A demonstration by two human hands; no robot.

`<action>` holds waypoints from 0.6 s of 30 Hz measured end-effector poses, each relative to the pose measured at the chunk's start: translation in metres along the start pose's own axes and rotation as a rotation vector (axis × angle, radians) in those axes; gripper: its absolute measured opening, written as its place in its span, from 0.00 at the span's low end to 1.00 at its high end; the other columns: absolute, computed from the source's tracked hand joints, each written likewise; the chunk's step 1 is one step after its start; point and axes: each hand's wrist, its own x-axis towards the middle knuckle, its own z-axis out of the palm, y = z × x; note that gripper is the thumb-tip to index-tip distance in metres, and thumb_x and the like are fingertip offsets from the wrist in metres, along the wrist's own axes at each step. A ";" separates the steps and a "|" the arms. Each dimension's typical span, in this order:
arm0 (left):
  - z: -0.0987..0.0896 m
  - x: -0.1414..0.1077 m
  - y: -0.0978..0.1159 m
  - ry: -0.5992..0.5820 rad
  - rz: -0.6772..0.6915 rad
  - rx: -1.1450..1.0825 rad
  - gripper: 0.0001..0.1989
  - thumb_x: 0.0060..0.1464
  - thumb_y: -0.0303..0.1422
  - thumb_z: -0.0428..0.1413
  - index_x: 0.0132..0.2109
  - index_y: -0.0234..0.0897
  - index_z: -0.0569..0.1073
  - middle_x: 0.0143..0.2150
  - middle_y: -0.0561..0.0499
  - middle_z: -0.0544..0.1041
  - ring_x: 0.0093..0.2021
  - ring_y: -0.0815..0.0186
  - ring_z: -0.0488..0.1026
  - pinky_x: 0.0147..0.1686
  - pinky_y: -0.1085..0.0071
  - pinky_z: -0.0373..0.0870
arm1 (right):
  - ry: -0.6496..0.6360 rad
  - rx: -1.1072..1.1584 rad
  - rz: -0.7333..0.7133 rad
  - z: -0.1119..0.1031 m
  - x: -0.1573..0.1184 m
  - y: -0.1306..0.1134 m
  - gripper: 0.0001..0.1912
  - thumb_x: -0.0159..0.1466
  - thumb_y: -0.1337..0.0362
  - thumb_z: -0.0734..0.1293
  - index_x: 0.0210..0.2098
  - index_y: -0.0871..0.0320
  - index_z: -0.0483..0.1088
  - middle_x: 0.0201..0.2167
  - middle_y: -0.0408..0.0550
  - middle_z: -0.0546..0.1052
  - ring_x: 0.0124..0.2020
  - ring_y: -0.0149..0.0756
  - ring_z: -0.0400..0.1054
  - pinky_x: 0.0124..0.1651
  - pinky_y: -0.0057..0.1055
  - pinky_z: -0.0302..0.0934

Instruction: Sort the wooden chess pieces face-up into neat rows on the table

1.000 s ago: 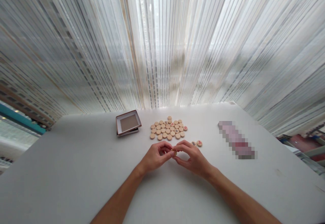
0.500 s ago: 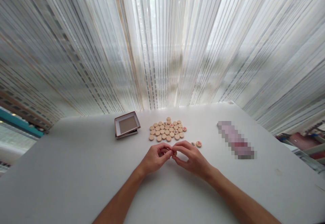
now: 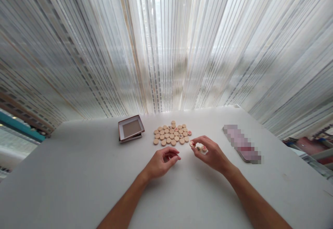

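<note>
My right hand (image 3: pixel 209 153) pinches a round wooden xiangqi piece (image 3: pixel 192 144) with a red character between thumb and forefinger. Just under its fingers lie a black-marked piece (image 3: pixel 198 149) and a red-marked piece (image 3: pixel 204 148), side by side. My left hand (image 3: pixel 163 161) hovers low over the table with bent fingers, thumb and fingertips slightly apart, holding nothing. Beyond both hands, a cluster of wooden xiangqi pieces (image 3: pixel 171 136) lies flat; most show blank faces, and several show red or black characters.
An open shallow box (image 3: pixel 131 126), tilted on another box part, stands left of the cluster. On the right lies a blurred pinkish long object (image 3: pixel 241 144). The white table (image 3: pixel 78 166) ends at a striped string curtain (image 3: pixel 166 49).
My hands have parted. The right hand has moved right with a piece, from near the left fingertips to beside the two separate pieces. My left hand has stayed nearly in place, now empty.
</note>
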 end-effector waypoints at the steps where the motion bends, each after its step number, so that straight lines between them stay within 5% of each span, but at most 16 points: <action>1: 0.000 0.000 0.000 -0.002 -0.001 0.002 0.14 0.60 0.39 0.58 0.48 0.34 0.74 0.42 0.43 0.82 0.41 0.62 0.77 0.41 0.69 0.71 | -0.006 -0.011 0.016 -0.001 0.000 0.002 0.06 0.64 0.67 0.67 0.41 0.53 0.71 0.38 0.48 0.77 0.41 0.41 0.72 0.46 0.38 0.69; 9: -0.001 0.000 -0.002 -0.012 0.005 0.000 0.13 0.60 0.37 0.58 0.48 0.34 0.74 0.41 0.43 0.82 0.40 0.63 0.77 0.40 0.70 0.70 | -0.125 -0.061 0.047 0.003 -0.002 0.009 0.04 0.61 0.68 0.68 0.37 0.55 0.72 0.33 0.46 0.75 0.34 0.36 0.71 0.38 0.31 0.68; 18: 0.000 0.000 -0.001 -0.012 -0.005 0.027 0.13 0.60 0.38 0.57 0.47 0.33 0.74 0.40 0.43 0.83 0.40 0.63 0.77 0.39 0.71 0.70 | -0.224 -0.126 0.050 0.006 -0.002 0.007 0.05 0.62 0.68 0.67 0.39 0.55 0.71 0.32 0.45 0.75 0.37 0.38 0.68 0.43 0.34 0.65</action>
